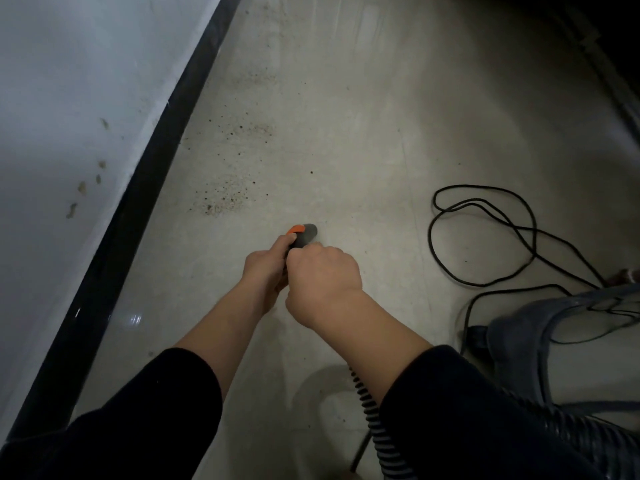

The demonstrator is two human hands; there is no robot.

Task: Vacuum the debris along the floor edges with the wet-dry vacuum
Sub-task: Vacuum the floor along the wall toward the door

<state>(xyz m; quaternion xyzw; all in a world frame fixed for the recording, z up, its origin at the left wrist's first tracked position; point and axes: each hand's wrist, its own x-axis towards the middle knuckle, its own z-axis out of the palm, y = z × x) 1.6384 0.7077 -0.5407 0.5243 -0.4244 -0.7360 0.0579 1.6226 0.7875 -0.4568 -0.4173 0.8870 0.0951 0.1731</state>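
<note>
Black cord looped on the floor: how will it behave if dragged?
Probably floppy and light: the cord lies in thin, loose loops. The loops cross each other, so a pull may knot or snag. It trails toward the vacuum, likely tugging it.

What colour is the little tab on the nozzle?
The tab is orange, on a grey nozzle; head view shows it best.

White wall (69, 81), brown smudges (82, 187), black baseboard (143, 188) beneath

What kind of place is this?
Likely an indoor room or corridor under cleaning: a pale hard floor with scattered debris, a black baseboard under a white wall, and a vacuum's ribbed hose.
</note>
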